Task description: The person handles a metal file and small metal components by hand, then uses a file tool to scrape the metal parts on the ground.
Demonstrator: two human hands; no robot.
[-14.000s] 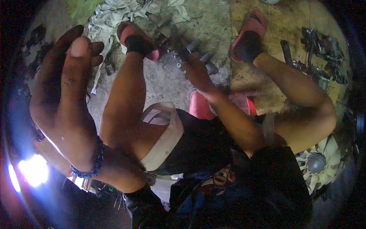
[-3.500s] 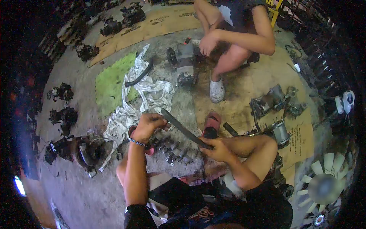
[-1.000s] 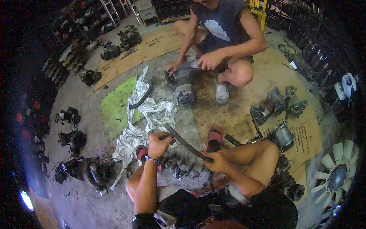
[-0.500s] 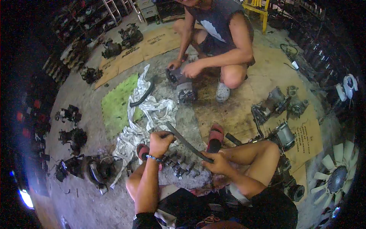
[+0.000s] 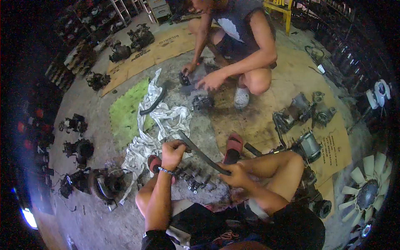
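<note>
My right hand is closed round the lower end of a curved black rubber hose, which slants up and left in front of me. My left hand is closed in a pinch beside the hose's upper part; what it holds, if anything, is too small to make out. On the floor below the hose lies a dirty metal engine part, between my sandalled feet. A crumpled white cloth spreads beyond my left hand, with a second black hose on it.
Opposite me a person squats, both hands at a dark metal part. Engine units stand on cardboard at right, near a large fan. More greasy parts lie left, beside a green mat.
My left hand has shifted slightly left and up, and the hose has tilted a little with it. The person opposite has lowered their head and moved their hands slightly.
</note>
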